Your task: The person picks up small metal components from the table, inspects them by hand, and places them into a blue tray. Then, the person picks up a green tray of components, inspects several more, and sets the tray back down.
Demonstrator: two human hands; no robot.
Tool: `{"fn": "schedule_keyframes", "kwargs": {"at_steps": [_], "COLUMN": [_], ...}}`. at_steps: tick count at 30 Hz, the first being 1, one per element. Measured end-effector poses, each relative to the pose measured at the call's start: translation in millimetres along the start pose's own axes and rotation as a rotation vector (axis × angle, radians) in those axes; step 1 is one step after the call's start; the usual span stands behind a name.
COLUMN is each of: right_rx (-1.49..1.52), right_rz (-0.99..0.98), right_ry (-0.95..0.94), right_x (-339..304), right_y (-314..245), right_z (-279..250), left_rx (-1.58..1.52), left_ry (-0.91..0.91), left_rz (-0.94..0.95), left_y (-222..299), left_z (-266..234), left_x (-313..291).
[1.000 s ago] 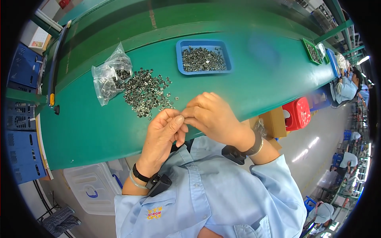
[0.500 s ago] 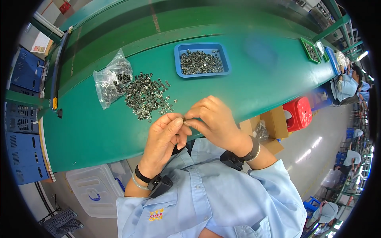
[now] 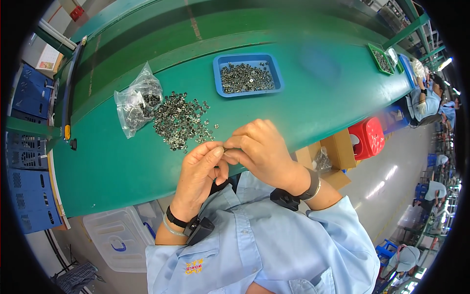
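Observation:
My left hand point(image 3: 199, 169) and my right hand point(image 3: 257, 149) meet above the near edge of the green table. Both are closed in a pinch, thumb against forefinger, on one small dark metal part point(image 3: 224, 150) almost covered by the fingertips. Just beyond my left hand spreads a loose pile of small, shiny metal parts point(image 3: 181, 120). A clear plastic bag point(image 3: 139, 100) with more of these parts lies against the pile's left side. Farther back, a blue tray point(image 3: 248, 93) holds many similar small pieces.
Green trays point(image 3: 381, 60) of parts stand at the table's far right. Below the right edge are an open cardboard box point(image 3: 338, 152) and a red stool point(image 3: 367, 138). A clear lidded bin point(image 3: 117, 240) sits at lower left, blue crates point(image 3: 33, 196) at far left. Co-workers point(image 3: 425, 100) sit at right.
My right fingers have closed in slightly over my left fingertips, so the small part shows less. The pile, bag and tray look the same; the whole view has shifted slightly.

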State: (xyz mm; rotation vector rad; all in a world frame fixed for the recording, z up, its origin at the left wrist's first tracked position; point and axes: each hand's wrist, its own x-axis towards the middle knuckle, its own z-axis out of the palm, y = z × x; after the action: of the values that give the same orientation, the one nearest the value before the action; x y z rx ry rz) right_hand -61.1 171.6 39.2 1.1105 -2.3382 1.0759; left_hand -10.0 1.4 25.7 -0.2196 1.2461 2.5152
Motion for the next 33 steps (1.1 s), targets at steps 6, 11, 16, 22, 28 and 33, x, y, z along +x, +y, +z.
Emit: {"fn": "schedule_keyframes", "kwargs": {"at_steps": [6, 11, 16, 22, 28, 33], "right_rx": [0.013, 0.035, 0.058, 0.048, 0.117, 0.12], "right_rz": [0.016, 0.039, 0.046, 0.017, 0.027, 0.028], "right_ry": [-0.013, -0.02, -0.001, -0.021, -0.003, 0.008], "right_x": [0.0, -3.9, -9.3, -7.0, -11.2, -12.8], "right_y": [-0.4, 1.6, 6.8, 6.7, 9.8, 7.7], "right_z": [-2.7, -3.7, -1.5, -4.3, -1.6, -1.0], "left_rx": [0.024, 0.023, 0.052, 0.114, 0.042, 0.0], "left_ry": [0.004, 0.012, 0.024, 0.028, 0.035, 0.027], "left_rz": [0.005, -0.008, 0.008, 0.061, 0.035, 0.038], "left_y": [0.6, -2.9, -3.7, -4.7, -5.9, -8.6], "left_z": [1.5, 0.2, 4.2, 6.4, 9.3, 9.0], "left_x": [-0.1, 0.5, 0.8, 1.8, 0.1, -1.5]}}
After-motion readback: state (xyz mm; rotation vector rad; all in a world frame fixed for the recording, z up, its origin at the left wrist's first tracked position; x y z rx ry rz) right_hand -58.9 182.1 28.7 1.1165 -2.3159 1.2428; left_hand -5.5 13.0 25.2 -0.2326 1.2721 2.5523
